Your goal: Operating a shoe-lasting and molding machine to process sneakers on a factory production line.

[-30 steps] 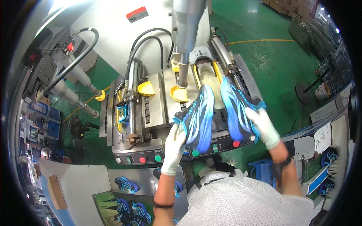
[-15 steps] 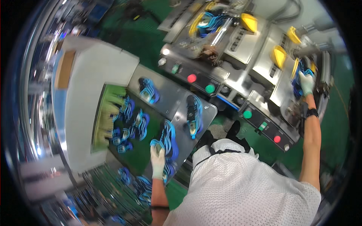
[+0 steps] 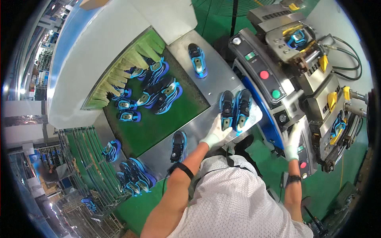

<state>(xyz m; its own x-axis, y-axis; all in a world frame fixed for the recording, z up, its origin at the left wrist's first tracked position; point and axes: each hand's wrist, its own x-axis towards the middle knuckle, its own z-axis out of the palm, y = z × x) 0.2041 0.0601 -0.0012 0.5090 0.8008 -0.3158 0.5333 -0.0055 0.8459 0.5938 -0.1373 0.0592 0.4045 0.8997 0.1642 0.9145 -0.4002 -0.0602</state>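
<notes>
The shirt (image 3: 236, 198) is white mesh; hands (image 3: 292, 142) wear pale, seemingly knit gloves (image 3: 214, 135).

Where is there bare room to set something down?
The metal table has room between its topmost shoe and the shoe pair at your left hand. The green belt has room between its bunched shoes and that table. Crowded: the belt beside the green flaps.

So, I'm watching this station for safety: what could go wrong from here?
The right hand is at the machine's control panel, near the red button, so a control might get bumped while a shoe sits in that side of the machine.

The left hand is at the heel end of a shoe pair near the metal table's corner; a nudge could perhaps tip one off.
</notes>
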